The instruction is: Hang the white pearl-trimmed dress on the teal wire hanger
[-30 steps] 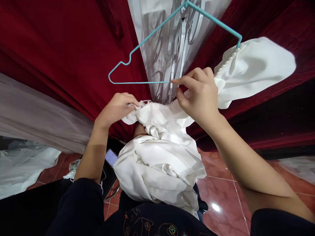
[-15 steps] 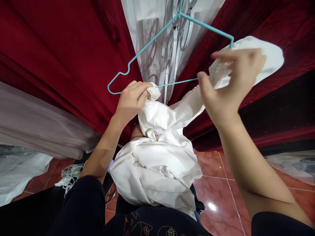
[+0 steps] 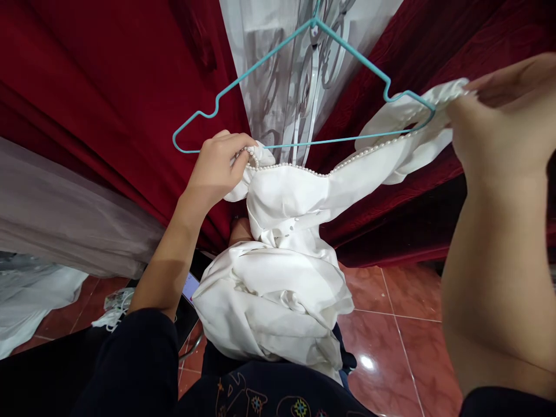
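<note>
White satiny dress (image 3: 278,266) lying bunched at frame centre, skirt folding heavily, beads (image 3: 299,168) edging neckline. Left hand (image 3: 221,165) pinching beaded edge, left of centre; right hand (image 3: 508,124) gripping sleeve (image 3: 369,174), upper right, hiding its end. Turquoise hanger (image 3: 314,23) spanning upper centre, right end overlapping sleeve. Red curtain (image 3: 108,87) filling upper left. Neckline facing frame top; long axis running vertically, sleeve stretching toward upper right.
</note>
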`<state>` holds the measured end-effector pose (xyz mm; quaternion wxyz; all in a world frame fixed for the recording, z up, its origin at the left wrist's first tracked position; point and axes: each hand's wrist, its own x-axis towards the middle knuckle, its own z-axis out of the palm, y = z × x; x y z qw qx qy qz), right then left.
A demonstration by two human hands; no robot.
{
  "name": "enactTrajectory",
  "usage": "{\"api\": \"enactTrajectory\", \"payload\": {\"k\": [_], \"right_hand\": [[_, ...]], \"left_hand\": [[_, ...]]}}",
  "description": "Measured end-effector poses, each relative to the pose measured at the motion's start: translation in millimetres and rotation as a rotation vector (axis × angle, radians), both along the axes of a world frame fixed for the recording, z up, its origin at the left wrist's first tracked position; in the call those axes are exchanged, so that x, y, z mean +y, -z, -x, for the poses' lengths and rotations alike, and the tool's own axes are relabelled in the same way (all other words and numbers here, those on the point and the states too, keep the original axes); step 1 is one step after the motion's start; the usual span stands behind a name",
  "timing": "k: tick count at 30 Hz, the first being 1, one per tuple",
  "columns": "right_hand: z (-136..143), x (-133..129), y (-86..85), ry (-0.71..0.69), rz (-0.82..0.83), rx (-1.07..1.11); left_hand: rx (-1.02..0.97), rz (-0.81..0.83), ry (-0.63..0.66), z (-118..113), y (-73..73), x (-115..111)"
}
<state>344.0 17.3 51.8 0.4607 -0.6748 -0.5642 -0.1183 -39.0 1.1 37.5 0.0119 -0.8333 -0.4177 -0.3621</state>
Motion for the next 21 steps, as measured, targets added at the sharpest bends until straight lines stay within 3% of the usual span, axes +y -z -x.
{"api": "enactTrajectory", "payload": {"k": [2, 5, 7, 9, 12, 15, 18, 21], "right_hand": [[1.8, -11.4, 2.9, -0.006, 0.163, 0.061], [16.4, -34.6, 4.4, -0.273, 0.383, -0.005], [31.4, -44.8, 4.3, -0.501, 0.358, -0.059], [47.6, -45.1, 5.8, -0.638, 0.200, -0.126], [67.4, -29.6, 16.4, -0.630, -0.097, -0.276], [77.7, -12.8, 38.0, -0.606, -0.148, -0.335], [82.1, -10.2, 59.2, -0.542, -0.204, -0.294], [85.6, -18.6, 66.4, -0.554, -0.296, -0.226]], "left_hand": [[-0.008, 0.001, 0.001, -0.1, 0.9, 1.2], [-0.009, 0.006, 0.021, -5.8, 6.6, 5.7], [-0.013, 0.014, 0.045, -10.7, 10.8, 8.8], [-0.025, 0.021, 0.074, -13.6, 12.9, 10.2], [-0.044, 0.018, 0.096, -12.6, 13.3, 8.8], [-0.082, -0.089, 0.102, -11.0, 20.8, 5.3], [-0.214, -0.308, 0.035, -12.4, 45.8, -0.9], [-0.247, -0.433, 0.028, -9.8, 81.1, -12.2]]}}
